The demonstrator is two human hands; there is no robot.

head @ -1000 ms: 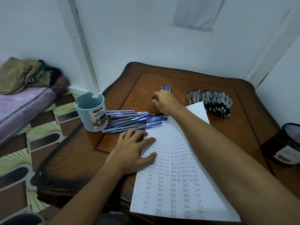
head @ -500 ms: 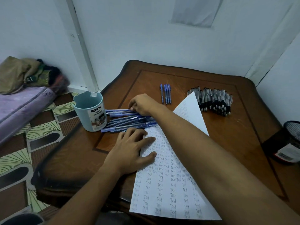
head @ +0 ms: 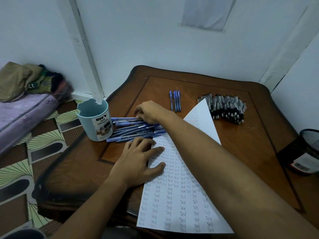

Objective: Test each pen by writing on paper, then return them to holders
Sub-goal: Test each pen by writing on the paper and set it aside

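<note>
Left hand (head: 138, 159) lies flat, fingers spread, steadying the paper (head: 174, 200). Right hand (head: 150, 112) pinches one pen from the blue pile (head: 136, 129) beside the holder (head: 94, 121), presumably for testing.

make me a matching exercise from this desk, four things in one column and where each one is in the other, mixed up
Things:
1. light blue cup
2. row of four blue pens
3. black and silver pens
4. left hand

Places:
A. far right part of the table top
B. flat on the left edge of the paper
C. left edge of the table, beside the heap of blue pens
D. far middle of the table, lying apart from the heap

Pairs: 1-C, 2-D, 3-A, 4-B
</note>
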